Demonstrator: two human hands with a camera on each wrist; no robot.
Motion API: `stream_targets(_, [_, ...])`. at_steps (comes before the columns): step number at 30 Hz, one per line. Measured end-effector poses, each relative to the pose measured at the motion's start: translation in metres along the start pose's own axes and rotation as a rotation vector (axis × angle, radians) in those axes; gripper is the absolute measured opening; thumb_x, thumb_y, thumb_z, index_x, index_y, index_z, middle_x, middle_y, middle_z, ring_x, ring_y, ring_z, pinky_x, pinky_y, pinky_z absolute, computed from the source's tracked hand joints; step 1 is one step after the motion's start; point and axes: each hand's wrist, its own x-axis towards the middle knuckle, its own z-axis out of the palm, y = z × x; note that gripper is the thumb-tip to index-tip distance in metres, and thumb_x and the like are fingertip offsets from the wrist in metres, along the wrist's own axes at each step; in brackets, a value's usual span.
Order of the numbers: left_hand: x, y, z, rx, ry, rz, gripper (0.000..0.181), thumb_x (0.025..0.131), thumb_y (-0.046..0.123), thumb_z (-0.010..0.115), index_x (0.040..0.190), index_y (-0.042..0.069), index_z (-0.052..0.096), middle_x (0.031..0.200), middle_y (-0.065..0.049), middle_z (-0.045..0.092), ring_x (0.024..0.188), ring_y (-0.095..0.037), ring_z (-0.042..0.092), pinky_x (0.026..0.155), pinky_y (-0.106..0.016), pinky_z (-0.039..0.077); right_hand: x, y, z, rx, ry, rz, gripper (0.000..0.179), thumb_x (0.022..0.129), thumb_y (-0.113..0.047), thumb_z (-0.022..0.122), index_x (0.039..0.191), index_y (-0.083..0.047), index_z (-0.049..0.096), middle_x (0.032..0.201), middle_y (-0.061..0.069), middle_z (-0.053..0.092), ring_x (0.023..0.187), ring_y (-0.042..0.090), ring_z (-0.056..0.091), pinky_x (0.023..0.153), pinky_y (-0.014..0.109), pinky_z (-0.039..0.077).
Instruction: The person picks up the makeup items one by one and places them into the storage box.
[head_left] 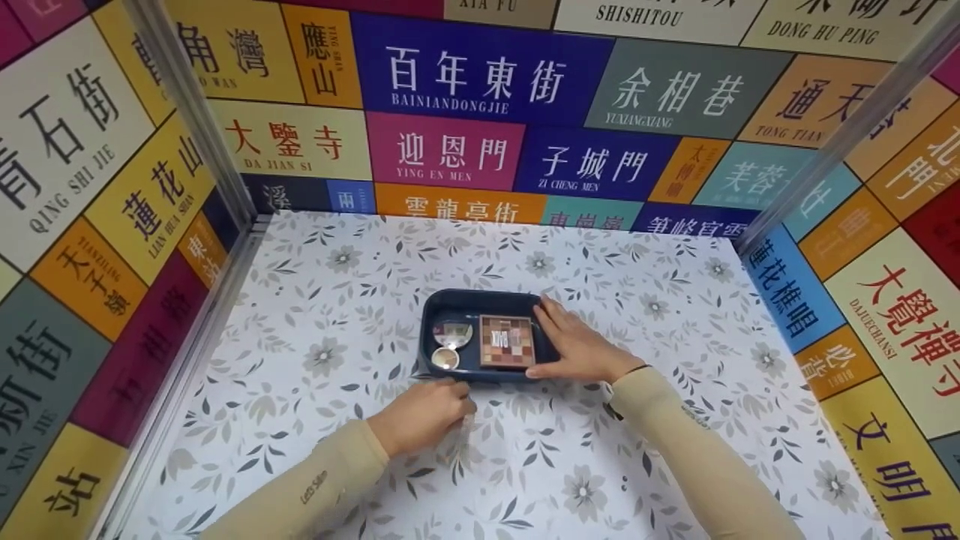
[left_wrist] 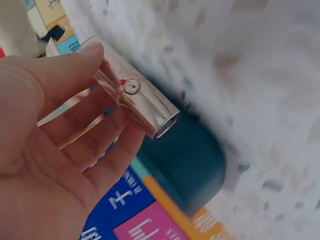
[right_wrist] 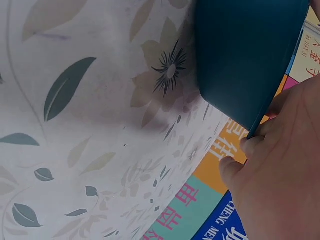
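Observation:
A dark blue tray (head_left: 487,295) with rounded corners rests on the patterned tabletop. Inside it lie a square eyeshadow palette (head_left: 506,342), a round shiny disc (head_left: 453,334) and a smaller round pot (head_left: 445,358). My left hand (head_left: 426,414) is just in front of the tray. In the left wrist view it holds a shiny rose-gold lipstick tube (left_wrist: 137,92) between thumb and fingers. My right hand (head_left: 581,346) grips the tray's right end, thumb at the near edge and fingers over the far rim. In the right wrist view fingers (right_wrist: 254,145) curl at the tray's edge.
A white tabletop (head_left: 585,465) printed with grey flowers and leaves surrounds the tray. Panels of coloured signs (head_left: 472,67) enclose it at the back and sides, with metal posts (head_left: 191,105) at the corners.

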Motion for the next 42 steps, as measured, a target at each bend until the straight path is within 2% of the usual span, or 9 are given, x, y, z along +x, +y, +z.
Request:
stream_targets(2, [0.005, -0.004, -0.009, 0.023, 0.022, 0.005, 0.009, 0.085, 0.010, 0.077, 0.090, 0.016, 0.074, 0.087, 0.001, 0.062, 0.073, -0.017, 0.059, 0.061, -0.030, 0.054, 0.000, 0.000, 0.000, -0.007, 0.004, -0.005, 0.123, 0.079, -0.081, 0.061, 0.163, -0.012, 0.003, 0.166, 0.001, -0.017, 0.154, 0.027, -0.003, 0.122, 0.049, 0.008])
stream_targets(7, [0.018, -0.017, -0.025, 0.005, 0.063, 0.022, 0.016, 0.081, 0.001, 0.075, 0.087, 0.016, 0.073, 0.084, 0.002, 0.060, 0.072, -0.017, 0.057, 0.060, -0.030, 0.053, 0.000, -0.001, -0.002, -0.008, 0.006, -0.012, 0.123, 0.079, -0.079, 0.062, 0.162, -0.010, 0.004, 0.167, 0.005, -0.014, 0.154, 0.030, -0.001, 0.121, 0.053, 0.011])
stream_targets(13, [0.040, -0.035, -0.031, -0.019, 0.028, 0.039, 0.013, 0.084, 0.008, 0.079, 0.093, 0.017, 0.077, 0.090, 0.000, 0.065, 0.079, -0.018, 0.063, 0.072, -0.034, 0.056, 0.000, -0.003, -0.002, 0.004, 0.004, 0.001, 0.122, 0.080, -0.074, 0.067, 0.162, -0.010, 0.003, 0.166, 0.002, -0.016, 0.154, 0.028, -0.002, 0.122, 0.049, 0.009])
stream_targets(17, [0.052, -0.047, -0.031, -0.021, -0.015, 0.047, 0.012, 0.086, 0.011, 0.079, 0.096, 0.019, 0.078, 0.102, 0.000, 0.069, 0.086, -0.020, 0.064, 0.079, -0.036, 0.056, 0.000, -0.003, -0.002, 0.001, 0.000, -0.002, 0.123, 0.080, -0.074, 0.067, 0.162, -0.008, 0.003, 0.167, 0.003, -0.015, 0.154, 0.028, -0.002, 0.122, 0.048, 0.008])
stream_targets(21, [0.062, -0.061, -0.028, -0.011, -0.049, 0.071, 0.020, 0.085, 0.013, 0.081, 0.104, 0.018, 0.078, 0.114, -0.003, 0.070, 0.093, -0.022, 0.067, 0.085, -0.037, 0.056, 0.000, -0.004, -0.002, -0.001, -0.004, -0.002, 0.124, 0.079, -0.075, 0.066, 0.162, -0.007, 0.003, 0.167, 0.004, -0.015, 0.154, 0.029, -0.002, 0.122, 0.048, 0.008])
stream_targets(29, [0.076, -0.086, -0.012, -0.003, -0.128, 0.106, 0.036, 0.076, 0.005, 0.087, 0.110, 0.017, 0.078, 0.108, -0.002, 0.071, 0.090, -0.022, 0.070, 0.085, -0.036, 0.057, 0.000, -0.003, -0.003, -0.001, 0.009, -0.008, 0.124, 0.079, -0.074, 0.068, 0.162, -0.007, 0.003, 0.167, 0.006, -0.014, 0.154, 0.031, 0.000, 0.122, 0.047, 0.008])
stream_targets(33, [0.080, -0.089, -0.005, -0.054, -0.163, 0.137, 0.037, 0.078, 0.003, 0.084, 0.111, 0.017, 0.079, 0.112, -0.004, 0.073, 0.095, -0.023, 0.071, 0.088, -0.034, 0.057, 0.000, -0.003, -0.004, 0.000, 0.013, -0.012, 0.125, 0.078, -0.075, 0.067, 0.162, -0.007, 0.004, 0.167, 0.006, -0.014, 0.154, 0.032, 0.001, 0.122, 0.047, 0.009])
stream_targets(37, [0.085, -0.089, 0.001, -0.094, -0.190, 0.169, 0.029, 0.082, 0.001, 0.080, 0.107, 0.016, 0.080, 0.108, -0.003, 0.075, 0.096, -0.021, 0.071, 0.089, -0.032, 0.056, -0.001, -0.002, -0.004, -0.004, 0.019, -0.016, 0.126, 0.078, -0.078, 0.065, 0.162, -0.006, 0.004, 0.167, 0.006, -0.013, 0.153, 0.032, 0.002, 0.122, 0.048, 0.010])
stream_targets(42, [0.088, -0.088, 0.007, -0.056, -0.224, 0.211, 0.024, 0.083, -0.002, 0.077, 0.099, 0.016, 0.081, 0.095, 0.000, 0.076, 0.086, -0.021, 0.072, 0.083, -0.032, 0.057, -0.002, -0.003, -0.005, 0.018, 0.018, -0.017, 0.126, 0.078, -0.075, 0.068, 0.162, -0.006, 0.004, 0.168, 0.009, -0.011, 0.154, 0.031, 0.001, 0.122, 0.047, 0.009])
